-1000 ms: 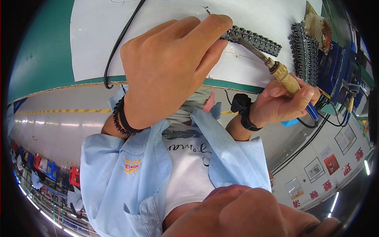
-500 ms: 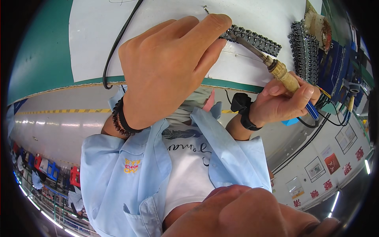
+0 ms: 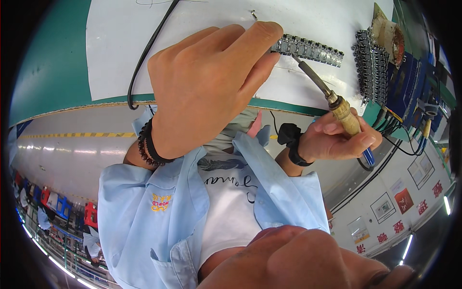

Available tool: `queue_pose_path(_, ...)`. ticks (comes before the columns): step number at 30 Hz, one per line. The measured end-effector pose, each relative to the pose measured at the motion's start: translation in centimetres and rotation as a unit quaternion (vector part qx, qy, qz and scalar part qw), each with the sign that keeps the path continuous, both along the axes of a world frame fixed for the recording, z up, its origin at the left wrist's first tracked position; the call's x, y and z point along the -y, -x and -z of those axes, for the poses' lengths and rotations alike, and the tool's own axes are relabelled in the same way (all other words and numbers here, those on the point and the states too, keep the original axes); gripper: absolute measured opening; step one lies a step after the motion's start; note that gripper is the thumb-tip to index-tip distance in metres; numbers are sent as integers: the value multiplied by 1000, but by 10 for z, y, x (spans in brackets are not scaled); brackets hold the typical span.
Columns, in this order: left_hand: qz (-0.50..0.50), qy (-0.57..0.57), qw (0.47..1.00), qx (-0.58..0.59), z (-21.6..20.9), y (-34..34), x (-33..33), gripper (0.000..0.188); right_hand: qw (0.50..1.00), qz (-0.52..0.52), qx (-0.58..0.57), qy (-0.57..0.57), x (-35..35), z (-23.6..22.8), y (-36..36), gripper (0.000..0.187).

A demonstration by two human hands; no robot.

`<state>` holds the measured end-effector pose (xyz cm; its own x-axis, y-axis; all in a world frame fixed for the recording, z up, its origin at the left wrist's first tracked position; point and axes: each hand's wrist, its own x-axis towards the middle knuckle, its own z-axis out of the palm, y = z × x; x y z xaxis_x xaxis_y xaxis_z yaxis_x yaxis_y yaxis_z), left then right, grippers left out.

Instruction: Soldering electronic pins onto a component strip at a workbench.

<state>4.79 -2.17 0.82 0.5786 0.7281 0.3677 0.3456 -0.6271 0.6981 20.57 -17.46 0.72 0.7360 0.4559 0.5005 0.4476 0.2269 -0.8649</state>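
Observation:
A strip of small dark and silvery metal connectors (image 3: 315,49) lies over the white sheet (image 3: 115,62). My left hand (image 3: 207,77) pinches its left end between thumb and index finger, and those fingers hide that end. In my right hand (image 3: 332,139) is a soldering iron (image 3: 342,110) with a worn tan and blue handle, gripped between thumb and fingers. Its tip points up and left to the strip's near edge, close to my left thumb; whether it touches I cannot tell. A tiny metal pin (image 3: 254,15) lies beyond my left hand.
More connector strips (image 3: 371,67) are stacked at the right, beside an open holder with brownish contents (image 3: 389,36). Past them stands a blue box-shaped unit (image 3: 404,86) with cables. A black cable (image 3: 149,48) crosses the sheet at the left. The green tabletop (image 3: 53,67) ends nearest me.
The soldering iron's tip has drawn back from over the strip to its near edge, and my right hand has shifted slightly left and nearer. The strip's surface now looks brighter.

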Motion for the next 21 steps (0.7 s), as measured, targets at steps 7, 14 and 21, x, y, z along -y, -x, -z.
queue_pose_path(7,2,-5,1000,8,2,-1,-1,36,999,24,8,44,-5,-1,0,44)
queue_pose_path(14,0,-2,1000,3,0,-1,2,36,999,5,-8,48,-5,-3,-3,45)
queue_pose_path(21,4,-6,1000,0,-3,-1,2,36,999,10,-22,46,-5,-7,-3,44)
